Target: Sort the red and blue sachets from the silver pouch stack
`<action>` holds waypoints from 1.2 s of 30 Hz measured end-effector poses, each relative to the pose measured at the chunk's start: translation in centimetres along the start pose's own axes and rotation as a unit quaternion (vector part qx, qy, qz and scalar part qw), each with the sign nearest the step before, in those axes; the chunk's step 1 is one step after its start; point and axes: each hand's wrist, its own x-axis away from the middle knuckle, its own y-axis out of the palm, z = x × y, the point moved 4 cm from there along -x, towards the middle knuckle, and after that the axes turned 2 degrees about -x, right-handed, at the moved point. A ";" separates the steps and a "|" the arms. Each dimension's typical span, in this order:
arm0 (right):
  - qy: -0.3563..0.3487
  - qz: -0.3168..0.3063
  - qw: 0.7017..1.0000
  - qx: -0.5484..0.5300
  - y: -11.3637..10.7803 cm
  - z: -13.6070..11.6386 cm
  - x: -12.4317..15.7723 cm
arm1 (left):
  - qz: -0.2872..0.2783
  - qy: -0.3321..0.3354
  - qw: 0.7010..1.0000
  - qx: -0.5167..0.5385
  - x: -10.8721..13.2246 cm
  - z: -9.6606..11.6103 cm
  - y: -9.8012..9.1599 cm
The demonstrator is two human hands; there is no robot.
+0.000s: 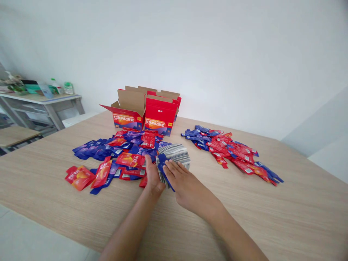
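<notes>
In the middle of the head view, my left hand (154, 177) is closed on a grey-and-white striped cloth (178, 152), its thumb pointing up at the left side. Against the cloth lies a blue sachet (162, 161), slanting down toward me. My right hand (183, 181) grips this sachet, fingers close together over it and pressing it onto the cloth. Part of the sachet is hidden under those fingers. Just beyond and left of my hands spreads a pile of red and blue sachets (132, 159).
Two red cartons with raised flaps, a left one (127, 117) and a right one (160, 114), stand behind the pile, with more flaps behind them. Another heap of sachets (221, 145) lies on the table (272, 217) at right. A side table (35, 98) with bottles stands far left.
</notes>
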 end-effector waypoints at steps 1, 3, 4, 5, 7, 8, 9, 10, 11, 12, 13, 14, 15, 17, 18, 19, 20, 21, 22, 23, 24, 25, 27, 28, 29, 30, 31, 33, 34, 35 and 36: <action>0.000 -0.010 1.000 -0.007 0.1 -0.1 0.1 | -0.007 0.006 1.000 -0.002 -0.1 0.1 0.0; 0.001 -0.017 1.000 -0.017 0.2 -0.4 0.5 | -0.027 0.012 1.000 -0.002 -0.2 0.2 0.0; 0.000 -0.018 1.000 -0.019 0.2 -0.5 0.6 | -0.035 0.014 0.999 -0.002 -0.2 0.3 0.0; 0.000 -0.016 1.000 -0.018 0.3 -0.5 0.6 | -0.039 0.019 0.999 -0.004 -0.3 0.3 0.0; -0.003 -0.007 1.000 -0.011 0.5 -0.4 0.5 | -0.035 0.024 0.999 -0.008 -0.3 0.3 -0.1; -0.005 0.000 1.000 -0.005 0.6 -0.4 0.4 | -0.027 0.024 0.999 -0.009 -0.2 0.3 -0.2; -0.009 0.005 1.000 0.000 0.7 -0.3 0.2 | -0.017 0.022 1.000 -0.007 -0.2 0.2 -0.3; -0.012 0.009 1.000 0.004 0.9 -0.3 0.1 | -0.007 0.017 1.000 -0.004 -0.1 0.1 -0.4; -0.013 0.013 1.000 0.007 1.0 -0.3 -0.1 | 0.000 0.010 1.000 0.000 0.1 0.0 -0.4; -0.011 0.018 1.000 0.009 1.0 -0.4 -0.2 | 0.004 0.001 1.000 0.004 0.2 -0.2 -0.4; -0.008 0.024 1.000 0.010 1.0 -0.4 -0.3 | 0.006 -0.007 1.000 0.006 0.4 -0.4 -0.3; -0.006 0.031 0.999 0.010 0.9 -0.5 -0.4 | 0.004 -0.015 1.000 0.005 0.5 -0.6 -0.2; -0.006 0.039 0.999 0.010 0.8 -0.6 -0.4 | 0.002 -0.026 1.000 0.002 0.7 -0.7 -0.1; -0.014 0.050 0.999 0.005 0.6 -0.6 -0.5 | -0.002 -0.046 0.999 -0.009 0.9 -1.0 0.0; -0.019 0.051 0.999 0.000 0.6 -0.5 -0.6 | -0.004 -0.050 0.999 -0.014 1.0 -1.0 0.1; -0.022 0.049 0.999 -0.008 0.6 -0.4 -0.7 | -0.005 -0.051 0.999 -0.017 1.0 -1.0 0.2; -0.023 0.047 0.999 -0.015 0.6 -0.3 -0.8 | -0.006 -0.048 0.999 -0.019 1.0 -0.9 0.2; -0.021 0.044 0.999 -0.021 0.7 -0.1 -0.9 | -0.009 -0.042 0.999 -0.020 0.9 -0.8 0.2; -0.017 0.042 0.999 -0.025 0.9 0.0 -0.9 | -0.012 -0.035 0.999 -0.021 0.8 -0.6 0.2; -0.011 0.038 0.999 -0.027 1.0 0.0 -1.0 | -0.013 -0.025 0.999 -0.023 0.6 -0.5 0.2; -0.004 0.031 0.999 -0.026 1.2 0.0 -1.0 | -0.011 -0.012 1.000 -0.024 0.5 -0.3 0.1; 0.005 0.021 0.999 -0.025 1.4 -0.1 -0.9 | -0.005 0.004 1.000 -0.026 0.3 -0.1 0.0; 0.020 -0.002 1.000 -0.024 1.7 -0.2 -0.7 | 0.007 0.027 0.999 -0.024 0.1 0.3 -0.2; 0.024 -0.010 0.999 -0.024 1.8 -0.2 -0.6 | 0.009 0.030 0.999 -0.023 0.1 0.3 -0.2; 0.026 -0.013 0.999 -0.023 1.8 -0.2 -0.6 | 0.005 0.027 0.999 -0.022 0.1 0.3 -0.2; 0.028 -0.011 0.999 -0.020 1.8 -0.1 -0.5 | -0.002 0.017 1.000 -0.023 0.1 0.3 -0.1; 0.030 -0.007 0.999 -0.014 1.8 0.1 -0.5 | -0.008 0.006 1.000 -0.024 0.2 0.2 0.0; 0.040 0.002 0.999 0.001 1.7 0.8 -0.7 | -0.019 -0.018 0.999 -0.024 0.2 -0.2 0.1; 0.046 0.005 0.999 0.008 1.8 1.2 -0.8 | -0.025 -0.029 0.999 -0.023 0.2 -0.4 0.1; 0.054 0.008 0.998 0.014 1.9 1.6 -1.0 | -0.033 -0.040 0.998 -0.021 0.1 -0.7 0.2; 0.063 0.011 0.998 0.020 2.0 2.1 -1.1 | -0.039 -0.045 0.998 -0.020 0.0 -0.9 0.2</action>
